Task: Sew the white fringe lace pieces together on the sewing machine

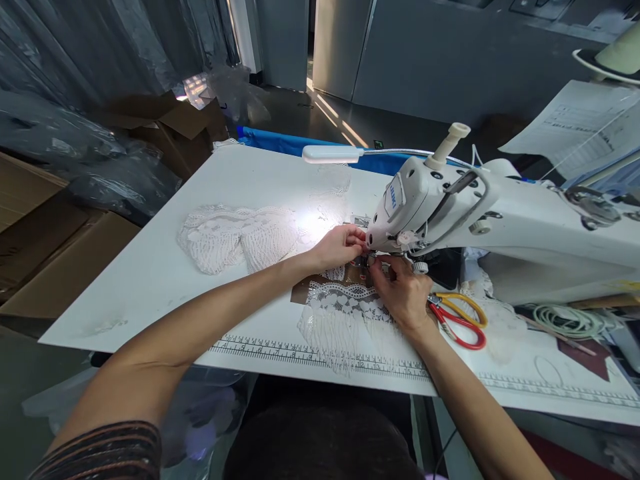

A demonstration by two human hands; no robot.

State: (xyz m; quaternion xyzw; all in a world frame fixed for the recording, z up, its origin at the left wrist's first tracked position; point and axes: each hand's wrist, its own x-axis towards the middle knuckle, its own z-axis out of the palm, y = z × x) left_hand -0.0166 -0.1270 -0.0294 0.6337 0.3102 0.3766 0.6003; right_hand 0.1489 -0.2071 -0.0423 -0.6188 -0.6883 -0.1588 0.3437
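Both hands meet beneath the head of a white sewing machine (407, 203), close to its needle area. My left hand (343, 247) reaches in from the left with fingers pinched together. Just in front and to the right, my right hand (404, 290) has thumb and fingers closed at the presser foot. Whatever lies between the fingertips is too small to tell. White lace (345, 313) with a scalloped edge lies below the hands, over the table's front edge ruler. More white lace (240, 233) is bunched on the table to the left.
Scissors (460, 319) with red and yellow handles lie right of my right hand. A lit lamp (333, 155) on a bendy neck shines over the white table (165, 287). Cardboard boxes (65, 247) and plastic wrapping stand at the left. A coil of pale cord (567, 321) sits at the right.
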